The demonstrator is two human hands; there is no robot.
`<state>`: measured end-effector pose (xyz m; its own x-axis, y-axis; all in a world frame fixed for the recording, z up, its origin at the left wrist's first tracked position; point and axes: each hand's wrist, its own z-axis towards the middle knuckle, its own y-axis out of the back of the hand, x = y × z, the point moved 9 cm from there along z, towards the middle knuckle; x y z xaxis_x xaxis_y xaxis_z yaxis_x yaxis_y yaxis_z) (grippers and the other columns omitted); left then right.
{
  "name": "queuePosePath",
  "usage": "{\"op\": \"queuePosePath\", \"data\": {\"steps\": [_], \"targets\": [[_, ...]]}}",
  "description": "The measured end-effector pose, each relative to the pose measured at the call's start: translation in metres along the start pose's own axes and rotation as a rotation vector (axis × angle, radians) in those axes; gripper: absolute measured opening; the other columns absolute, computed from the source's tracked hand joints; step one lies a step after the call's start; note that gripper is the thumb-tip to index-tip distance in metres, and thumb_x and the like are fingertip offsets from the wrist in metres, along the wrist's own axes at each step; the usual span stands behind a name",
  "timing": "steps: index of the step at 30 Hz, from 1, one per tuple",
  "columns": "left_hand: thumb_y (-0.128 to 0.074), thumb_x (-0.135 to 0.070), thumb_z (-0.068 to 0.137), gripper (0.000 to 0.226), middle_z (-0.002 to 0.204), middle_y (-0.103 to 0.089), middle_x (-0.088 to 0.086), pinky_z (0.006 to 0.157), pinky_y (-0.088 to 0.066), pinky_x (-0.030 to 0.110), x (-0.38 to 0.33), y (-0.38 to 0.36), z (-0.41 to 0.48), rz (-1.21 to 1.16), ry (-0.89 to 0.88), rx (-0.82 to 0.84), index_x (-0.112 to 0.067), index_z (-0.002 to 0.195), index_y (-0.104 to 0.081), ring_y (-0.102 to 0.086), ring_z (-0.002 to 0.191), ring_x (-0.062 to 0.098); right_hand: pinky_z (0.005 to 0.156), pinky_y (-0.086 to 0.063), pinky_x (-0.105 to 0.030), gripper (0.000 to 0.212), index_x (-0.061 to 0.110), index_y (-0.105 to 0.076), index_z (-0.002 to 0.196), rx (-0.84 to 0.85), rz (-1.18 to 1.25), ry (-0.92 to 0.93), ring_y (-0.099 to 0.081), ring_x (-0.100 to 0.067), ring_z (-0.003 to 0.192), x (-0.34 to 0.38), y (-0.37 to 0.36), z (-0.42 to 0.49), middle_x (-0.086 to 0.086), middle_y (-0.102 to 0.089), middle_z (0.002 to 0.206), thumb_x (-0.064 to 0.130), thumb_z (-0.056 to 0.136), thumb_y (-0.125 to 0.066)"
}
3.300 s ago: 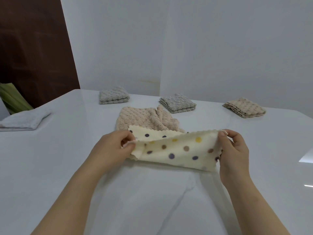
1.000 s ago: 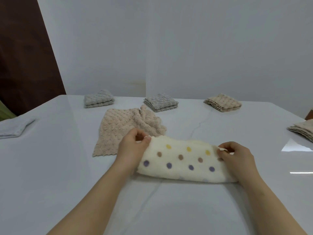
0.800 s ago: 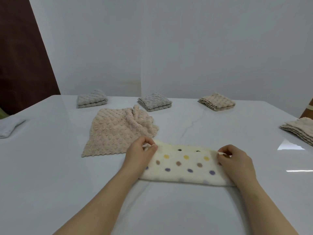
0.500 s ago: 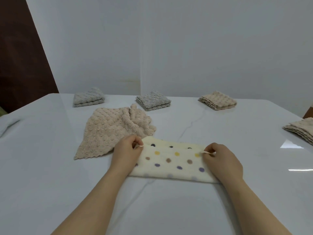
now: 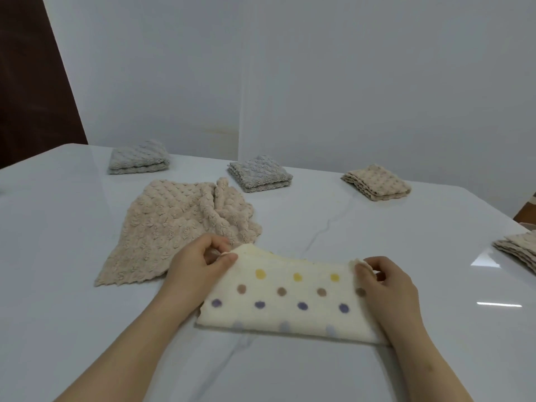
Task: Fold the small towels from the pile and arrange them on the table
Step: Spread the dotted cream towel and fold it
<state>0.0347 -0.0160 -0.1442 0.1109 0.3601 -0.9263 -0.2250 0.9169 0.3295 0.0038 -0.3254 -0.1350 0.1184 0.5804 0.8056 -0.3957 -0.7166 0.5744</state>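
Cream polka-dot fleece towel lies folded on white marble table. Left hand pinches its ten-o'clock corner; right hand pinches its two-o'clock corner. Unfolded beige textured towel at eleven o'clock.

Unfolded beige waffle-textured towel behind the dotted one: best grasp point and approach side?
Probably the near-left corner of the beige waffle-textured towel, pinched from the left: it lies flat and free on the white table. The right side is bunched and crowded by the left hand and the cream polka-dot towel.
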Motion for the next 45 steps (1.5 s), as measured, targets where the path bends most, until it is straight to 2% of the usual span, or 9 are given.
{"op": "queuePosePath", "data": {"steps": [6, 11, 14, 22, 29, 32, 34, 41, 45], "targets": [[-0.049, -0.022, 0.093, 0.016, 0.085, -0.057, -0.012, 0.036, -0.04, 0.02, 0.005, -0.001, 0.015, 0.067, 0.006, -0.007, -0.023, 0.078, -0.045, -0.054, 0.075, 0.011, 0.077, -0.037, -0.032, 0.01, 0.026, -0.055, 0.086, 0.097, -0.318, -0.002, -0.051, -0.022, 0.093, -0.006, -0.019, 0.012, 0.004, -0.056, 0.093, 0.033, 0.089, -0.048], [-0.072, -0.024, 0.078, 0.02, 0.102, -0.06, -0.017, 0.087, -0.044, 0.027, 0.012, -0.009, 0.028, -0.025, 0.068, 0.124, -0.027, 0.085, -0.053, -0.055, 0.102, 0.005, 0.079, -0.03, -0.031, 0.01, 0.034, -0.049, 0.09, 0.137, -0.388, -0.007, -0.049, -0.021, 0.098, 0.0, -0.025, 0.016, 0.006, -0.05, 0.095, 0.037, 0.084, -0.056], [-0.079, -0.024, 0.068, 0.024, 0.104, -0.062, -0.012, 0.089, -0.044, 0.033, 0.015, -0.012, 0.033, 0.079, 0.089, 0.172, -0.027, 0.074, -0.056, -0.058, 0.101, 0.014, 0.079, -0.03, -0.031, 0.008, 0.033, -0.049, 0.08, 0.152, -0.391, 0.013, -0.05, -0.021, 0.099, 0.001, -0.027, 0.016, 0.006, -0.054, 0.093, 0.032, 0.085, -0.056], [-0.082, -0.003, 0.063, 0.032, 0.11, -0.063, -0.007, 0.079, -0.049, 0.029, 0.016, -0.017, 0.03, -0.326, 0.198, 0.252, -0.017, 0.051, -0.056, -0.06, 0.099, 0.009, 0.063, -0.038, -0.034, 0.009, 0.015, -0.05, 0.071, 0.065, -0.083, -0.033, -0.047, -0.021, 0.06, -0.003, -0.016, 0.012, 0.009, -0.055, 0.044, 0.013, 0.078, -0.055], [-0.084, -0.016, 0.048, 0.03, 0.09, -0.064, 0.002, 0.068, -0.048, 0.03, 0.005, -0.027, 0.024, -0.053, 0.121, 0.429, -0.025, 0.065, -0.062, -0.06, 0.079, 0.018, 0.091, -0.03, -0.033, 0.036, 0.038, -0.046, 0.118, 0.174, -0.503, 0.034, -0.044, -0.022, 0.114, 0.007, -0.034, 0.01, 0.005, -0.051, 0.111, 0.043, 0.084, -0.056], [-0.082, -0.017, 0.059, 0.026, 0.081, -0.062, 0.0, 0.07, -0.044, 0.03, 0.003, -0.026, 0.026, 0.115, 0.058, 0.408, -0.025, 0.065, -0.058, -0.056, 0.075, 0.016, 0.083, -0.031, -0.031, 0.007, 0.04, -0.051, 0.09, 0.183, -0.421, 0.083, -0.048, -0.022, 0.107, 0.012, -0.034, 0.009, 0.008, -0.051, 0.095, 0.035, 0.086, -0.055], [-0.078, -0.025, 0.051, 0.02, 0.083, -0.063, -0.002, 0.073, -0.047, 0.031, 0.005, -0.022, 0.027, 0.105, 0.072, 0.401, -0.028, 0.058, -0.059, -0.058, 0.078, 0.017, 0.081, -0.038, -0.034, 0.018, 0.036, -0.048, 0.074, 0.182, -0.301, 0.108, -0.052, -0.022, 0.095, 0.012, -0.034, 0.009, 0.007, -0.058, 0.087, 0.026, 0.084, -0.06], [-0.078, -0.003, 0.049, 0.025, 0.104, -0.066, -0.008, 0.056, -0.054, 0.02, -0.002, -0.013, 0.024, -0.332, 0.168, 0.394, -0.016, 0.046, -0.057, -0.069, 0.075, 0.007, 0.049, -0.034, -0.019, 0.027, 0.012, -0.041, 0.068, 0.184, 0.077, 0.05, -0.046, -0.002, 0.042, 0.012, -0.029, 0.007, -0.001, -0.051, 0.061, 0.008, 0.081, -0.063], [-0.079, 0.005, 0.044, 0.03, 0.105, -0.065, -0.014, 0.053, -0.056, 0.024, -0.009, -0.012, 0.024, -0.523, 0.185, 0.31, -0.018, 0.05, -0.06, -0.07, 0.075, 0.01, 0.038, -0.031, -0.015, 0.027, 0.013, -0.044, 0.065, 0.154, 0.232, 0.016, -0.036, -0.007, 0.043, 0.008, -0.023, 0.01, -0.001, -0.048, 0.063, 0.007, 0.079, -0.066]]}}
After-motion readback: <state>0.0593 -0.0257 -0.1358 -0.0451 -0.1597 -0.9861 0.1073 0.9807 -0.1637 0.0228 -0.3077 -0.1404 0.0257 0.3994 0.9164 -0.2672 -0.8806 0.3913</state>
